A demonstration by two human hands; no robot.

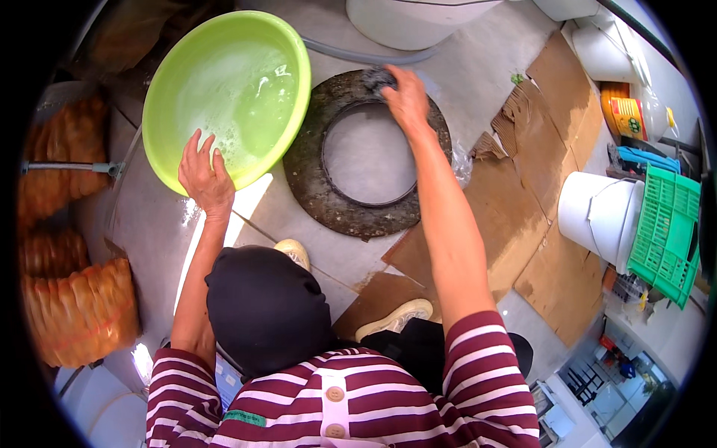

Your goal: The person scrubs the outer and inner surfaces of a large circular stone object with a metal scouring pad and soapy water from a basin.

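Note:
A wide lime-green basin (300, 82) holds cloudy, sudsy water at the upper left. My left hand (206, 178) is at its near rim, fingers spread and holding nothing; whether the palm touches the rim I cannot tell. To the basin's right, a broad flat ring (314, 179), dark and grimy, lies on the grey floor. At the ring's far edge, my right hand (408, 101) is closed around a dark grey, fuzzy scouring pad (377, 79), pressed to the ring's surface. Part of the pad is hidden by the fingers.
Damp flattened cardboard (478, 216) covers the floor on the right. Beyond it lie a white bucket (594, 213) and a green plastic crate (663, 235). A grey hose (358, 54) runs behind the ring, near a large white tub (411, 22). Orange-brown filled bags (82, 313) are stacked left.

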